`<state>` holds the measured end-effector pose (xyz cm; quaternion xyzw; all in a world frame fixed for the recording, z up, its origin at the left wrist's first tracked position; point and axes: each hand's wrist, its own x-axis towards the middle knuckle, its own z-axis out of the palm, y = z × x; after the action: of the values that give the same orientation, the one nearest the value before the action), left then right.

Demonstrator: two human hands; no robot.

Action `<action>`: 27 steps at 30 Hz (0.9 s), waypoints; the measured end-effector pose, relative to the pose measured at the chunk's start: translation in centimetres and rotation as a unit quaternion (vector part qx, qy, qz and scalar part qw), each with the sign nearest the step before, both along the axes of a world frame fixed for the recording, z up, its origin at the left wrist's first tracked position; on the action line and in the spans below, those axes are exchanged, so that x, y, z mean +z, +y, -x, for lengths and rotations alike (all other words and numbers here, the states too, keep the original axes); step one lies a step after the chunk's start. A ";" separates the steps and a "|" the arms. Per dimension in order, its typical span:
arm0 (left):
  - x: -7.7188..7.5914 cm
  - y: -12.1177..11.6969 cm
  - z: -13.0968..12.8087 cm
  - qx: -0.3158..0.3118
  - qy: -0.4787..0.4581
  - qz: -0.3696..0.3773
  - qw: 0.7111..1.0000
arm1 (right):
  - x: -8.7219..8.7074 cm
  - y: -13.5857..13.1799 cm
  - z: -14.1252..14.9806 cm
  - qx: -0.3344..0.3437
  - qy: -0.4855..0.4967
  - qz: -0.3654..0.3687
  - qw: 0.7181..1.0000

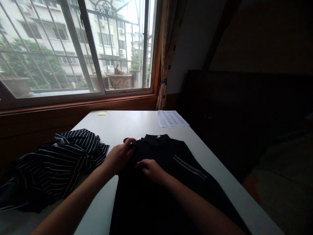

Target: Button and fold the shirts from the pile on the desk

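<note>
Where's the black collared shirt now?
In the head view, the black collared shirt lies lower centre on the white table, right of the white-striped black clothing.

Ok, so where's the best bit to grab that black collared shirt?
Probably by the shoulders beside the collar, pinching from above: the black collared shirt lies spread on the white table, collar at the far end, so its body should hang down when lifted.

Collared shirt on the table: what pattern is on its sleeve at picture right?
That sleeve has pale parallel stripes on black, shown in the head view.
</note>
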<state>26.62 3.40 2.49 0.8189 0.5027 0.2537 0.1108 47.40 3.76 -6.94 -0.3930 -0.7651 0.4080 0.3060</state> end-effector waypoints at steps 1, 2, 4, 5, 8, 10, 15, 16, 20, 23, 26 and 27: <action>0.0 -1.3 -1.6 -0.034 0.017 -0.001 0.999 | -0.1 0.6 -0.7 -0.049 0.020 0.037 0.998; 0.0 -2.8 -2.9 -0.082 0.032 -0.002 0.996 | -0.2 1.2 -1.4 -0.093 0.032 0.061 0.993; -0.3 -5.8 -4.5 -0.196 0.059 -0.014 0.979 | -0.4 2.2 -3.0 -0.149 0.042 0.085 0.984; -0.6 -7.2 -4.6 -0.229 0.067 -0.015 0.971 | -0.6 2.6 -3.6 -0.167 0.047 0.100 0.980; -2.0 -9.5 -2.6 -0.243 0.070 -0.011 0.968 | -0.8 3.2 -4.7 -0.191 0.057 0.142 0.970; -3.4 -9.6 -0.1 -0.200 0.062 -0.008 0.978 | -0.9 3.6 -4.6 -0.193 0.056 0.154 0.967; -7.6 -8.8 4.4 -0.096 0.030 0.011 0.995 | -0.4 6.1 -2.7 -0.192 0.036 0.151 0.969; -8.3 -8.7 4.7 -0.084 0.021 0.015 0.996 | -0.3 6.8 -2.3 -0.189 0.033 0.150 0.970; -10.6 -8.6 4.9 -0.061 -0.004 0.024 0.998 | 0.4 9.1 -0.9 -0.154 0.032 0.142 0.977; -11.0 -8.0 4.6 -0.050 0.021 0.006 0.999 | 0.7 10.3 0.2 -0.127 0.034 0.118 0.984; -11.0 -7.5 4.7 -0.049 0.083 -0.038 0.995 | 0.6 11.1 1.6 -0.113 0.017 0.098 0.989; -11.0 -7.4 4.8 -0.050 0.103 -0.053 0.992 | 0.6 11.3 2.0 -0.112 0.006 0.091 0.989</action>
<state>21.79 -3.96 -8.46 0.8695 0.4557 0.1885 0.0274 45.36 15.06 -6.37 -0.5004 -0.6742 0.4409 0.3172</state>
